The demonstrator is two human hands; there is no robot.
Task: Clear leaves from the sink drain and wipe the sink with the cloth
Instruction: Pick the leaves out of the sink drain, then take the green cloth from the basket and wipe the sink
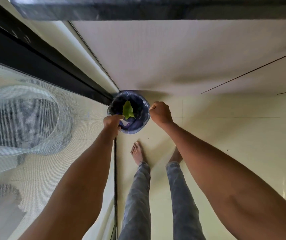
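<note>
A small round bin [144, 121] lined with a blue plastic bag stands on the floor in the corner, seen from straight above. A green leaf [128, 110] hangs over its opening. My left hand [111, 121] is at the bin's near-left rim, its fingertips pinched on the leaf's lower end. My right hand [161, 112] is a closed fist at the bin's right rim and seems to grip the bag's edge there. No sink or cloth is in view.
A mesh screen [39, 118] with a dark frame [52, 66] runs along the left; blurred tubs show behind it. A cream wall [182, 54] is beyond the bin. My bare feet [137, 153] and jeans stand on the pale tiled floor [234, 135].
</note>
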